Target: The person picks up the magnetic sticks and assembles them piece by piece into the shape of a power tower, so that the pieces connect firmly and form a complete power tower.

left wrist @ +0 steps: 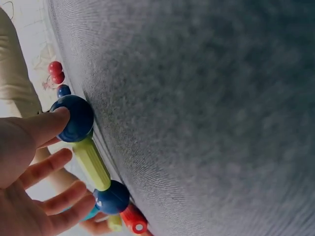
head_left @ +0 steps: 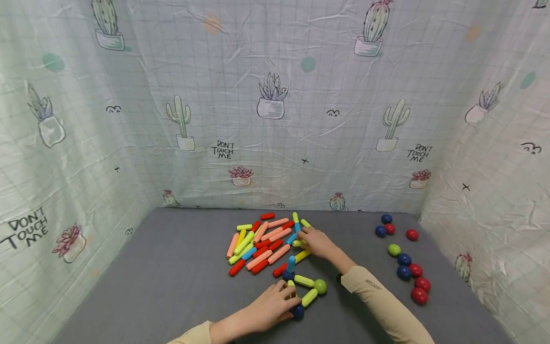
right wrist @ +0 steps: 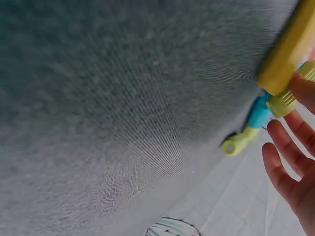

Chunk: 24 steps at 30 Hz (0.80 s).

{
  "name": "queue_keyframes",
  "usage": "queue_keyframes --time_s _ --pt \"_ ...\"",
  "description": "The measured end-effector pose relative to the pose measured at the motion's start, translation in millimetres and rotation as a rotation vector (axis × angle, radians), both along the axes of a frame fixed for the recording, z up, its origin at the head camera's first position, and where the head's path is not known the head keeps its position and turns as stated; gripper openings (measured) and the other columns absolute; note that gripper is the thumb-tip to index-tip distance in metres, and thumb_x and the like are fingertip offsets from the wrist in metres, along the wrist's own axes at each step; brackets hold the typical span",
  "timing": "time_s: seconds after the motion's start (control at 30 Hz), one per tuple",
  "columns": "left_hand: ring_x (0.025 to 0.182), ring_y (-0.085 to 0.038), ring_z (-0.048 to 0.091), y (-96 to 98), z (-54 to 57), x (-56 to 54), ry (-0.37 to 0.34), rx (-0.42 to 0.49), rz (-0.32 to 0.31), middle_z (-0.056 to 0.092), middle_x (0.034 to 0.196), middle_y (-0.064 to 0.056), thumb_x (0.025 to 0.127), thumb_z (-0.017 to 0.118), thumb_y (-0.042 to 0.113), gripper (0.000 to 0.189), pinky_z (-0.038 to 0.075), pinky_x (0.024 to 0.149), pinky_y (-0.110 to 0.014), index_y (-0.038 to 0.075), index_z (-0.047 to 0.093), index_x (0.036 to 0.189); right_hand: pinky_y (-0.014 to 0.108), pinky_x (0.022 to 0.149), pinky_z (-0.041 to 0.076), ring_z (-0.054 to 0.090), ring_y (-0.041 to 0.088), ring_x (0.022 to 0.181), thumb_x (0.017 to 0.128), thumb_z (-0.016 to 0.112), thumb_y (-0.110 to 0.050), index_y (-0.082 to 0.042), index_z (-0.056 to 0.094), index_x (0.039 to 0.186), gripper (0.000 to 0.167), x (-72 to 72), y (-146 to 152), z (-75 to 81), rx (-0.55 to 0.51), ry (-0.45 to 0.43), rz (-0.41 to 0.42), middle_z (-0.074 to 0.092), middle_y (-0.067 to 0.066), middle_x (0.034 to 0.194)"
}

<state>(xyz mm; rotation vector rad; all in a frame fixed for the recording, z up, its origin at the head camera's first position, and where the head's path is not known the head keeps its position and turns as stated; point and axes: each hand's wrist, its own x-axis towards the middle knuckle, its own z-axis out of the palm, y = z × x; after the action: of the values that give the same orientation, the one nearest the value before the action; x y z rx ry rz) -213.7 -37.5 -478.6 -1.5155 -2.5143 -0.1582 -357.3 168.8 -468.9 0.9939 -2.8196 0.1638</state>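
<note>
My left hand (head_left: 270, 306) holds the near blue ball (left wrist: 78, 120) of a small triangle frame, its thumb pressed on the ball. A light green stick (left wrist: 92, 164) joins that ball to a second blue ball (head_left: 289, 275), from which a light blue stick (head_left: 291, 263) stands upright. Two more green sticks run from the blue balls to a green ball (head_left: 320, 286) at the right corner. At the right edge of the stick pile, my right hand (head_left: 319, 242) pinches a short green stick (right wrist: 283, 104) between thumb and finger. Beside it lies a yellow stick (right wrist: 281, 61).
Loose sticks in red, pink (head_left: 258, 259), yellow, green and blue lie in a pile beyond the frame. Along the table's right side are several red (head_left: 419, 295), blue and green balls. A cactus-print curtain (head_left: 275, 157) surrounds the grey table (head_left: 172, 267).
</note>
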Motion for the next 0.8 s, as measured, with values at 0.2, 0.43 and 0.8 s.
queue_keyframes --time_s 0.2,0.43,0.8 --pt "0.088 -0.008 0.043 1.3 -2.1 -1.3 0.007 -0.017 0.01 0.054 0.104 0.009 0.081 0.063 0.033 0.03 0.035 0.065 -0.016 0.026 0.056 0.109 0.023 0.064 0.047 0.056 0.013 0.08 0.084 0.06 -0.013 -0.013 0.053 0.098 0.016 19.5 11.7 8.7 -0.274 -0.184 0.026 0.058 0.002 0.092" --pt "0.085 -0.008 0.044 2.3 -2.1 -3.9 -0.036 -0.002 0.017 0.055 0.103 0.008 0.082 0.062 0.034 0.03 0.035 0.064 -0.016 0.025 0.056 0.11 0.021 0.063 0.048 0.058 0.014 0.076 0.086 0.056 -0.012 -0.01 0.051 0.107 0.022 52.8 31.8 19.3 -0.461 -0.336 0.11 0.059 0.004 0.089" --pt "0.085 -0.007 0.043 2.2 1.3 -6.3 -0.085 0.0 0.005 0.054 0.104 0.007 0.083 0.061 0.034 0.028 0.037 0.065 -0.016 0.025 0.057 0.109 0.024 0.064 0.049 0.058 0.012 0.077 0.086 0.058 -0.015 -0.011 0.05 0.104 0.021 94.5 60.1 17.1 -0.532 -0.443 0.182 0.061 0.007 0.088"
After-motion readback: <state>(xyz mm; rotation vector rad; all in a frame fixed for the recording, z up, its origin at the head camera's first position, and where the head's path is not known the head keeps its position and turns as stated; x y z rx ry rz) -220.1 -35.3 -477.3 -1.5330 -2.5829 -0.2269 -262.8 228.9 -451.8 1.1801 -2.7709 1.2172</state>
